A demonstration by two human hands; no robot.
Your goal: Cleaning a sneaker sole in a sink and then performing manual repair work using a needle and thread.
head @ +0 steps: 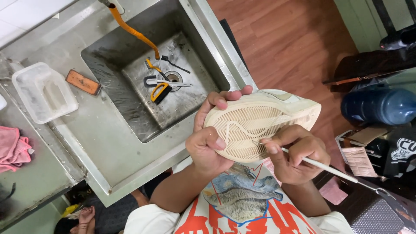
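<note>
Holding the shoe [260, 123] sole-up over your lap, just beside the front corner of the sink [203, 52], you have your left hand [210, 141] wrapped round its heel end: the thumb lies across the ribbed sole and the other fingers [227, 96] curl over the far edge, shut firmly on it. Your right hand [294, 151] is pinched closed on a thin white pick [323, 167], its tip set into the grooves near the middle of the sole, its long handle trailing away from the sink.

The main risk, as I judge it, is the tip skating. It works close to your left thumb, and a hard push along a groove that suddenly frees could drive it into that thumb or gouge the soft sole. Angle each stroke away from the holding hand and keep the pressure light.

The shoe is carried in the air, clear of the bench [93, 134], by one hand alone. A twist from the tool could roll it out of your grip and drop it onto your lap or the wooden floor [286, 39].

Inside the sink, around the drain, lie scissors [167, 82], a yellow-handled tool [160, 92] and the end of an orange hose [132, 30]. On the bench beyond the sink sit a clear plastic tub [43, 91], an orange block [83, 82] and a pink cloth [13, 149]. All are well apart from your hands.
</note>
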